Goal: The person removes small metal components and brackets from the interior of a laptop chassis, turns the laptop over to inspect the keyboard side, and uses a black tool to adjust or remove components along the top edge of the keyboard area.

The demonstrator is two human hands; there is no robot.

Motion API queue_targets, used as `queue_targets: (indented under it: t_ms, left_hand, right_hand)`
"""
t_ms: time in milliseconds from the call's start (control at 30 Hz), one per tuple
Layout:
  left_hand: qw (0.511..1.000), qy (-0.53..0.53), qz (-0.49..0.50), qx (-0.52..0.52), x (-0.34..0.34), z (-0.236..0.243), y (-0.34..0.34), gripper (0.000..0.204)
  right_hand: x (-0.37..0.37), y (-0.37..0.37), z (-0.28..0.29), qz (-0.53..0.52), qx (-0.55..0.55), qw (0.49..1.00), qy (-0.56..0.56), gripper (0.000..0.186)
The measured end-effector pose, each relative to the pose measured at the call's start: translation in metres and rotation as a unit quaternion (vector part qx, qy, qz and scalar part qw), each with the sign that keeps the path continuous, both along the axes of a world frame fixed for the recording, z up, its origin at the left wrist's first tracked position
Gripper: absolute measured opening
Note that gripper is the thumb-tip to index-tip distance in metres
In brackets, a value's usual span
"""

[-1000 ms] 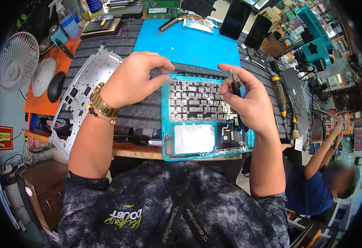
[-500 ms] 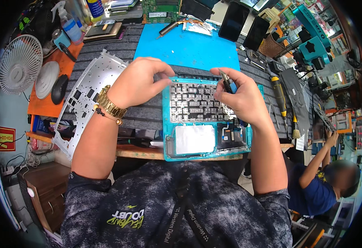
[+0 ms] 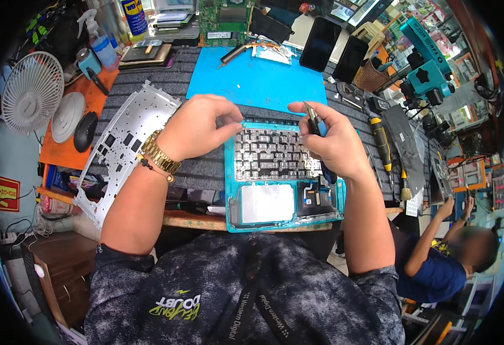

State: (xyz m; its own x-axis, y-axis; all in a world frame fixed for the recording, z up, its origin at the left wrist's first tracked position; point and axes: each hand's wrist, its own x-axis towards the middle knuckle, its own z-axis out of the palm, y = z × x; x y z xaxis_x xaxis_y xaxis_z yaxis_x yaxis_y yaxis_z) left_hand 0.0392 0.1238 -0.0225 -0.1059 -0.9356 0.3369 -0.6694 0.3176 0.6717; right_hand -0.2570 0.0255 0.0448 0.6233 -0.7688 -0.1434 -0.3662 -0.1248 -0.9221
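A teal laptop top case [image 3: 233,207] lies before me, inner side up, with the metal keyboard back [image 3: 269,155] and a white touchpad back [image 3: 267,203] showing. At its upper left corner is my left hand [image 3: 206,126], thumb and forefinger drawn together; whatever they may pinch is too small to make out. Over its upper right part, my right hand [image 3: 338,141] grips small pliers [image 3: 315,119] with blue and black handles, jaws pointing up and away from the case. My right hand hides part of the keyboard's right side.
A silver metal panel [image 3: 114,138] lies left, partly under my left forearm. Beyond the case is a blue mat [image 3: 252,80] with parts at its far edge. A yellow-black screwdriver [image 3: 382,144] and a brush [image 3: 405,187] lie right. Another person [image 3: 436,261] works at far right.
The whole view has shifted slightly, so the case and bench sit lower in the picture. Both hands keep nearly the same pose at the case. The other person's hands have moved.
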Motion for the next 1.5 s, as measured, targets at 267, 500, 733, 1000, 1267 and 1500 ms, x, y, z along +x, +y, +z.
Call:
queue_targets:
  t_ms: [267,500,733,1000,1267,1500]
  left_hand:
    - [1.0,-0.003,0.003,-0.02,-0.002,0.0,0.001,0.013]
    - [0.999,-0.008,-0.003,-0.039,-0.002,-0.004,0.0,0.012]
    - [0.999,-0.009,-0.005,-0.032,-0.003,-0.003,0.001,0.012]
    - [1.0,-0.002,-0.005,-0.003,-0.007,0.001,0.003,0.014]
    - [1.0,-0.01,-0.021,0.004,-0.01,0.003,0.002,0.015]
    - [1.0,-0.002,-0.003,-0.031,-0.007,-0.003,0.0,0.013]
  right_hand:
    - [-0.002,-0.006,-0.002,0.001,0.062,0.997,-0.047,0.066]
    - [-0.002,-0.006,-0.002,-0.014,0.041,0.999,-0.029,0.056]
    - [-0.003,-0.007,-0.002,-0.016,0.021,1.0,-0.017,0.053]
    - [-0.004,-0.007,-0.004,-0.01,0.017,1.0,-0.018,0.053]
    - [-0.002,-0.007,-0.004,-0.004,0.008,1.0,-0.021,0.057]
    - [-0.024,-0.01,0.002,0.024,0.153,0.962,-0.224,0.062]
